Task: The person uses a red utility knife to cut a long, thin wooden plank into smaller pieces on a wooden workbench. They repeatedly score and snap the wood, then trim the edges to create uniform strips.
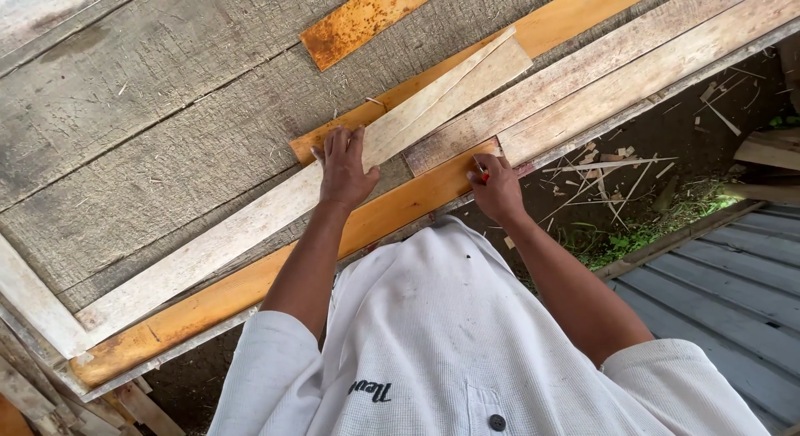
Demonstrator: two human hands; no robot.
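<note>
Right now the person is marking wood. It looks like the step where a line or dot goes on a board so the pieces match up.

Look at the left hand (344, 171). It lies flat and open on a pale board (208, 249). The fingers are spread a little and press down near the spot where a second pale strip (446, 99) rests on top at a slant. This hand grabs nothing. It just pushes the wood so it stays put.

Now the right hand (497, 186). Its grip is narrow, with the fingertips pinched close around a small red marker (484, 177). Only a tiny bit of red shows, so I cannot tell for sure if it is a pencil or a crayon. The tip sits at the end of an orange board (400, 207), right where that board meets a long pale plank (633, 86).

All the boards lie side by side on a big grey wooden surface (150, 111). They run at a slant from low left to high right. Thin wood scraps (612, 174) lie on the dirt ground past the edge, and a rusty orange strip (362, 19) lies higher up.

I think the next move needs a steady left hand, so the pale board does not slide, and a slow, careful right hand, so the mark lands just at the join
</note>
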